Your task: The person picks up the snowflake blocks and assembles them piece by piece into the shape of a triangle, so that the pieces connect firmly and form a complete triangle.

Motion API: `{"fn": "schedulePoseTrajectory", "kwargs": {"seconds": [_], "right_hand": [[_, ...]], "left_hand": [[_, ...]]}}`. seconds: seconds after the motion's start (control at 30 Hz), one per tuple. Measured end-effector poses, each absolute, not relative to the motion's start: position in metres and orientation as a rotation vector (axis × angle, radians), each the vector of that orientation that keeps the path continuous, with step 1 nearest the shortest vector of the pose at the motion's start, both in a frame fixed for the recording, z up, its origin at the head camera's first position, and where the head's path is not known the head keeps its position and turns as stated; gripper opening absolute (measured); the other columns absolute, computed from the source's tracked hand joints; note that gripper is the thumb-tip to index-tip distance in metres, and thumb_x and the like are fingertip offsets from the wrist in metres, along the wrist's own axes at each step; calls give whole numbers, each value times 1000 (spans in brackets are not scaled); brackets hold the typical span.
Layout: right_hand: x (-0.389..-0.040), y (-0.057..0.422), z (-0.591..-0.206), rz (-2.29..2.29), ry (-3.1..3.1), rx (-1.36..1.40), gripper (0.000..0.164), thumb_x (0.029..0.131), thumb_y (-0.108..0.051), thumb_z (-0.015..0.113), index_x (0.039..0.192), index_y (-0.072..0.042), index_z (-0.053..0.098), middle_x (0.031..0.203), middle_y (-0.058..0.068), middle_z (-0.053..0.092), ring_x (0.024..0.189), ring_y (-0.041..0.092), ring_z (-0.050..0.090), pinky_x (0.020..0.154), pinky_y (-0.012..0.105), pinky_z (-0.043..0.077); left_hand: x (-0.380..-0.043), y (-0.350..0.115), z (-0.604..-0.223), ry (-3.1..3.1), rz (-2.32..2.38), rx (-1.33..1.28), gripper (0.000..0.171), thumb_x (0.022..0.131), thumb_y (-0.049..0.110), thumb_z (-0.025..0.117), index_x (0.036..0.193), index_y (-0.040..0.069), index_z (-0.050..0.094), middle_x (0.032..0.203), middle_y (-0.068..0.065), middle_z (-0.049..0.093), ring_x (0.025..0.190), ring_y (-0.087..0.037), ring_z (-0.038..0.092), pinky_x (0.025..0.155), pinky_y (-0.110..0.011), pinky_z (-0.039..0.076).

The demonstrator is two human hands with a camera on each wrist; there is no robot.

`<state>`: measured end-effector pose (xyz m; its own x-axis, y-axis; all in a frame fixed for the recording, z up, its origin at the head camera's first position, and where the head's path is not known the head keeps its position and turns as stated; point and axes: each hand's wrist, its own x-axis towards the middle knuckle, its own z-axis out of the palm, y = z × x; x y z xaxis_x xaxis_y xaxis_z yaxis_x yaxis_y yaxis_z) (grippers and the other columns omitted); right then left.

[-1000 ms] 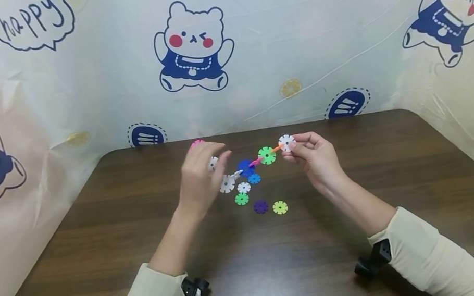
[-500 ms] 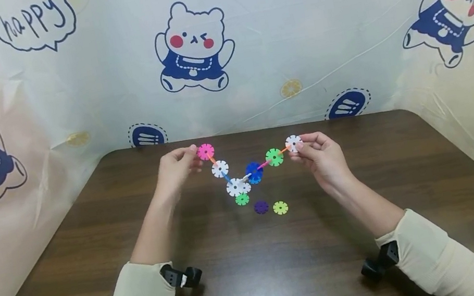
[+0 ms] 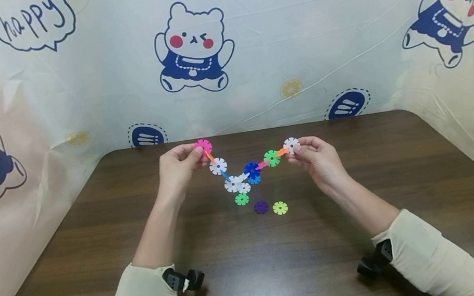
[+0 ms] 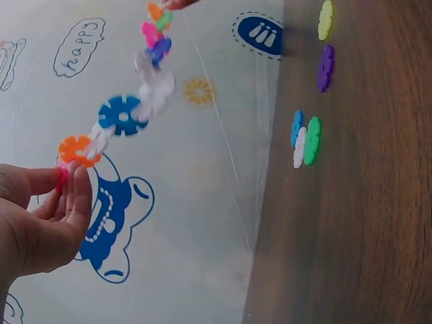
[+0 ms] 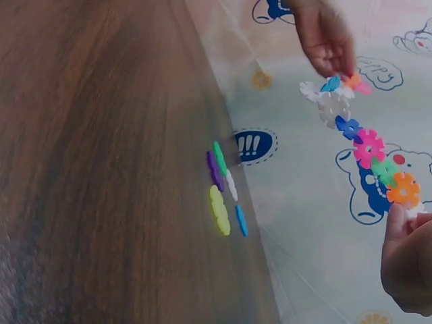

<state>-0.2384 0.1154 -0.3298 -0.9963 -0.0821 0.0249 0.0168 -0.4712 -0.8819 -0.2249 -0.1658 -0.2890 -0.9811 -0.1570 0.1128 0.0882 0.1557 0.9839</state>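
A chain of interlocking plastic snowflake discs hangs in a V between the two hands, above the table. My left hand (image 3: pixel 179 170) pinches the pink disc (image 3: pixel 203 147) at the chain's left end. At the other end, my right hand (image 3: pixel 319 159) pinches a white disc (image 3: pixel 291 146). Between them run orange, white, blue and pink pieces, with a dark blue disc (image 3: pixel 251 170) and a green disc (image 3: pixel 271 158) on the right side. The left wrist view shows an orange disc (image 4: pixel 79 151) and a blue disc (image 4: pixel 123 115) along the chain near the left fingers.
Loose discs lie on the brown table (image 3: pixel 260 281) below the chain: a purple one (image 3: pixel 261 207), a yellow-green one (image 3: pixel 280 208), a green one (image 3: pixel 242 199), plus a white and a blue one partly overlapped by the chain. A patterned sheet (image 3: pixel 257 49) stands behind the table.
My left hand has moved left from over the chain to its pink end and now pinches it. The right hand keeps its hold and shifts only slightly.
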Motion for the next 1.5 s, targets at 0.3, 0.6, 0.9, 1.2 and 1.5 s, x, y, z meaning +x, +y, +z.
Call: {"fn": "schedulePoseTrajectory", "kwargs": {"seconds": [0.3,0.6,0.9,1.2,1.5], "right_hand": [[-250,113,-348,-2136,1751,-85,52,90,3,53,135,10,28,112,28,55,98,29,61,86,32,49],[-251,105,-359,-1055,2421,-428,31,80,-11,71,107,4,62,87,7,64,73,18,61,67,29,53],[-247,92,-366,-663,2652,-588,36,69,-15,81,101,-5,66,83,3,59,76,17,53,66,28,46],[-245,89,-368,-641,2680,-607,26,67,-8,81,84,-8,62,80,2,57,76,18,51,66,30,45],[-245,95,-366,-961,2634,-583,10,76,6,63,81,-3,64,68,3,59,58,13,55,52,24,46]], "left_hand": [[-217,-160,-284,-2132,-1581,-31,24,87,15,65,103,-3,65,94,-14,66,81,-23,64,68,-20,52],[-215,-158,-286,-2039,-1406,-89,21,85,15,67,97,-3,67,92,-13,68,77,-19,63,61,-17,50],[-214,-160,-285,-2032,-1429,-51,26,85,18,67,101,-2,66,96,-13,67,78,-20,63,58,-16,49],[-217,-162,-290,-2015,-1415,-49,25,85,17,67,99,-3,66,96,-13,67,79,-18,62,61,-16,50],[-218,-159,-298,-1998,-1394,-141,21,84,13,69,95,-4,66,91,-13,68,75,-18,62,59,-16,49]]}}
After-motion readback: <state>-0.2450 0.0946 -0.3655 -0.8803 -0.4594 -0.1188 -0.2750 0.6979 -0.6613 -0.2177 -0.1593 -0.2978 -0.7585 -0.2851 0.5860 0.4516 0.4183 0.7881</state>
